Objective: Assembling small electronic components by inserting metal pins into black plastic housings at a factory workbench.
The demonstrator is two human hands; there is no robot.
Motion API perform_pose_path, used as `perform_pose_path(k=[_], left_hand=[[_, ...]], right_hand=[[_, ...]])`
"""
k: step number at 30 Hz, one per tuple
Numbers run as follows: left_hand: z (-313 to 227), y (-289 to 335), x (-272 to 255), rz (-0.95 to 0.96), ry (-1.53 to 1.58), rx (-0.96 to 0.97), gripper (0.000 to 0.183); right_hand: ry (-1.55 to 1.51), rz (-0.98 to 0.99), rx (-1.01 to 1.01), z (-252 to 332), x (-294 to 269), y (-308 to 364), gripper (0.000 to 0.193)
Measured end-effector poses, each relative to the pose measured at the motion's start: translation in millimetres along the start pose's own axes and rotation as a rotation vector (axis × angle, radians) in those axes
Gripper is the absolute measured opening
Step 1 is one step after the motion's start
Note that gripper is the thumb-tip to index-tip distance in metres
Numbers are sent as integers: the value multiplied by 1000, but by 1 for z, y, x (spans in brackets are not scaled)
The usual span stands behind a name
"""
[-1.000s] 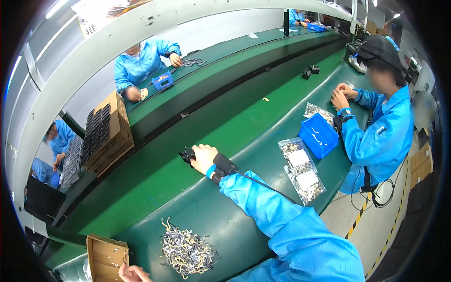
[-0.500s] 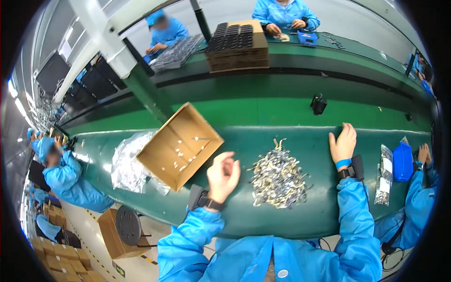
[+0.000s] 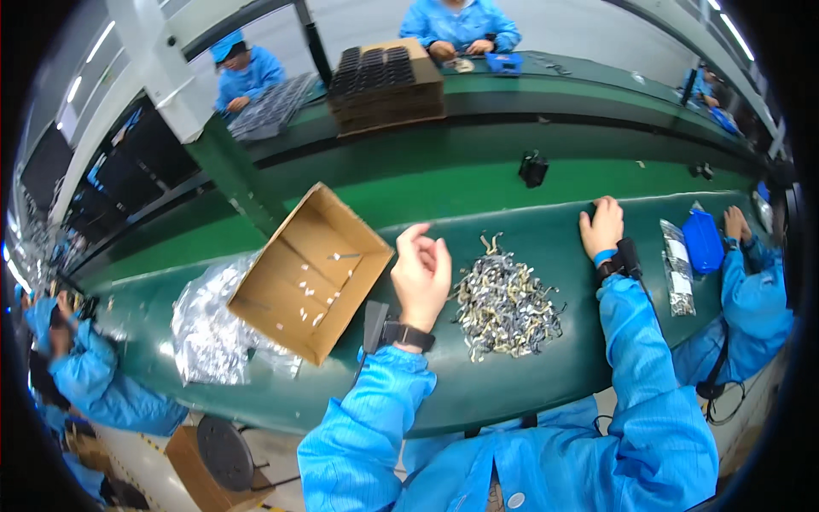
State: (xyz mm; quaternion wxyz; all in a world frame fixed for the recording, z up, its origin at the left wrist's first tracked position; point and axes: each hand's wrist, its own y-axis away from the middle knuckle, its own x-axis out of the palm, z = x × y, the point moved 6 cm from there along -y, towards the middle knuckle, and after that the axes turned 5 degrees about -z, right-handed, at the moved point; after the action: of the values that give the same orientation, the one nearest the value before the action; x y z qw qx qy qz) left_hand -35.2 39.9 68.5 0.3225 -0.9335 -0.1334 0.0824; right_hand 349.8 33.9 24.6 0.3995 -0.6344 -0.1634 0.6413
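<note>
Green workbench (image 3: 546, 375) stretched across the line, with a brighter green conveyor belt (image 3: 444, 183) running just beyond it. And the grip: the left hand (image 3: 421, 275) was raised off the bench, fingers loosely curled and half open, nothing visibly pinched between them, though something tiny could have hidden there. It hovered between the cardboard box (image 3: 309, 271) on its left and the pile of small metal parts (image 3: 505, 304) on its right, which looked like a handy halfway spot for moving pieces across. The right hand (image 3: 602, 227) lay flat and open at the far edge of the bench, palm down, holding nothing, seemingly bracing the body. The pile sat between both hands, within easy reach of either. The box was tilted with its open mouth up, a few small pale pieces scattered inside. Crumpled silvery plastic bags (image 3: 209, 320) lay just left of the box. Far across the belt, a small black part (image 3: 533, 167) sat alone, and a stack of dark trays (image 3: 384, 81) rested beyond.
</note>
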Motion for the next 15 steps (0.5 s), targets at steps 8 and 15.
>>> perform_pose_path(k=[8, 15], left_hand=[[12, 4, 9, 72, 24, -80, 31], [12, -1, 20, 136, -6, -85, 37]], right_hand=[[66, 48, 125, -10, 6, 13, 39], [138, 34, 62, -4, -7, 0, 36]])
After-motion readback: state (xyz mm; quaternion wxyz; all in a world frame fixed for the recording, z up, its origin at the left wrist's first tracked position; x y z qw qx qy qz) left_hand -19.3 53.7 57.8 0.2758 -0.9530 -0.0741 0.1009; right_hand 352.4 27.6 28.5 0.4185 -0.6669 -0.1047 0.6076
